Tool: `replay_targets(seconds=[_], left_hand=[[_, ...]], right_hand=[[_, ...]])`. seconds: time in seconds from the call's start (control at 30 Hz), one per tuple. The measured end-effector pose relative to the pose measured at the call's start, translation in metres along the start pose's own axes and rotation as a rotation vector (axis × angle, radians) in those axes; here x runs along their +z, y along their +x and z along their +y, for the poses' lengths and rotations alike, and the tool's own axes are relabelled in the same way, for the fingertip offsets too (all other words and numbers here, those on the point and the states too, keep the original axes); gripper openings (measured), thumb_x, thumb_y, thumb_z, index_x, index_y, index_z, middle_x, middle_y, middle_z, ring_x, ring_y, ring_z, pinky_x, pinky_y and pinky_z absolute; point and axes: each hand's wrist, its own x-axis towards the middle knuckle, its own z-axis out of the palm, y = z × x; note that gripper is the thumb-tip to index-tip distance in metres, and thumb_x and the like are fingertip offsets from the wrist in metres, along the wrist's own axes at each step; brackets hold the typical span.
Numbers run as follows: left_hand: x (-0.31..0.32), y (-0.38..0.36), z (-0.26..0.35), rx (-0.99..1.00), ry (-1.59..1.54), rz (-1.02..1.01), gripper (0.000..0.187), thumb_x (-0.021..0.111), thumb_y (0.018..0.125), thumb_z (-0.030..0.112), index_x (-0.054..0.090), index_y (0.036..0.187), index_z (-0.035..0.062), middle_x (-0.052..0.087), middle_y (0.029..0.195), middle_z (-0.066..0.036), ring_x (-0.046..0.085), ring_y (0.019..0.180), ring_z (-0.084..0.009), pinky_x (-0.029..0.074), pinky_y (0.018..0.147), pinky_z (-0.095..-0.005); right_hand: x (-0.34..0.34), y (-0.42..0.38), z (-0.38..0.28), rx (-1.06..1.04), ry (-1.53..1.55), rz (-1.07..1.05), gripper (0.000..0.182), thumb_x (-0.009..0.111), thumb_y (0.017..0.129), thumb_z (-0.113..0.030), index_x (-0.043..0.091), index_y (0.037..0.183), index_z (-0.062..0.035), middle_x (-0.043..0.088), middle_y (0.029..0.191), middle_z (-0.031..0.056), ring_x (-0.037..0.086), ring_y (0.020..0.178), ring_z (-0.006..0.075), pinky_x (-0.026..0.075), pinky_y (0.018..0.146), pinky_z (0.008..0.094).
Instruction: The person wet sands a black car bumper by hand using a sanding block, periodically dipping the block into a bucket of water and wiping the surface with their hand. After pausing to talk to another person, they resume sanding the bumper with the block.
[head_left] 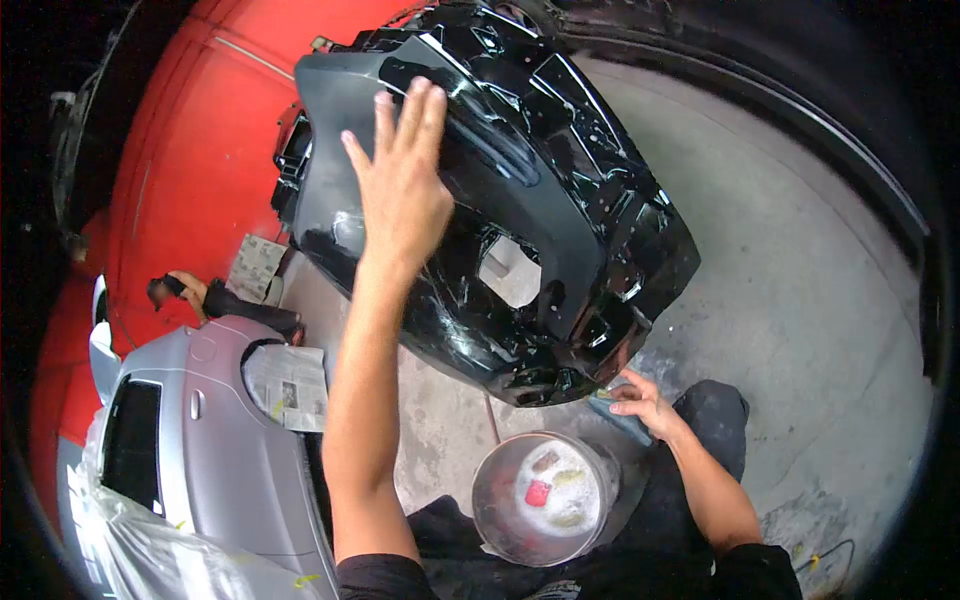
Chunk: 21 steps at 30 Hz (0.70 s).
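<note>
A large black car bumper cover (530, 180) fills the upper middle of the view, partly matt and partly glossy with wet-looking patches. My left hand (405, 190) reaches across it, palm down and fingers spread, over the matt upper panel. At the lower edge of the bumper, my right hand (648, 408) grips a flat grey-blue pad (625, 422) between thumb and fingers, its fingertips close to the bumper's corner. Below sits a bucket (483, 515) of sudsy water, with a red block (537, 493) and several sponge-like pieces in the foam.
A silver car (235, 440) with plastic sheeting (140, 540) and newspaper (295, 385) on it stands at left. Another person (215, 300) crouches beyond it, near a red surface (190, 180). Concrete floor (790, 270) spreads to the right; a dark car body edges the top right.
</note>
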Motion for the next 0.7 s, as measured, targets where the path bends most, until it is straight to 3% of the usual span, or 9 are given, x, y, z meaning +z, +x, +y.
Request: replay_targets(seconds=[0.1,0.23,0.3,0.37,0.7], left_hand=[[-0.002,0.024,-0.025,-0.041,0.047,0.034,0.086,0.055,0.084,-0.010,0.049,0.165,0.0174,0.041,0.175,-0.007,0.031,0.163,-0.0432,0.022,0.123,-0.0822],[0.001,0.017,-0.010,0.032,0.053,0.050,0.086,0.060,0.083,-0.006,0.049,0.165,0.0184,0.042,0.174,-0.010,0.033,0.163,-0.0426,0.023,0.124,-0.0801],[0.001,0.009,0.003,0.055,0.033,0.050,0.086,0.062,0.082,-0.006,0.048,0.165,0.0141,0.042,0.174,-0.011,0.033,0.163,-0.0418,0.022,0.125,-0.0787],[0.001,0.001,0.014,0.010,0.006,0.016,0.089,0.055,0.085,-0.010,0.044,0.169,0.0178,0.037,0.178,-0.008,0.029,0.165,-0.0399,0.020,0.127,-0.0766],[-0.012,-0.039,0.061,0.120,-0.107,-0.098,0.087,0.059,0.083,-0.008,0.047,0.166,0.0155,0.038,0.177,-0.003,0.029,0.166,-0.0364,0.015,0.128,-0.0783]], right_hand=[[-0.002,0.000,0.006,0.006,0.012,0.028,0.103,0.085,0.087,-0.010,0.028,0.170,0.0077,0.075,0.126,0.0173,0.068,0.122,0.0254,0.047,0.113,0.0387],[-0.002,0.002,0.011,0.011,0.005,0.048,0.104,0.086,0.086,-0.011,0.027,0.171,0.0071,0.075,0.128,0.0181,0.068,0.123,0.0261,0.047,0.113,0.0389],[-0.003,0.003,0.013,0.005,0.008,0.053,0.103,0.086,0.086,-0.011,0.029,0.170,0.0075,0.074,0.129,0.0184,0.068,0.123,0.0267,0.048,0.112,0.0392],[-0.003,0.003,0.015,0.008,-0.002,0.068,0.103,0.086,0.086,-0.010,0.029,0.170,0.0078,0.074,0.129,0.0186,0.068,0.123,0.0267,0.048,0.112,0.0392],[-0.003,0.004,0.011,0.015,-0.016,0.098,0.103,0.086,0.085,-0.010,0.030,0.169,0.0083,0.074,0.126,0.0175,0.068,0.119,0.0255,0.048,0.110,0.0374]])
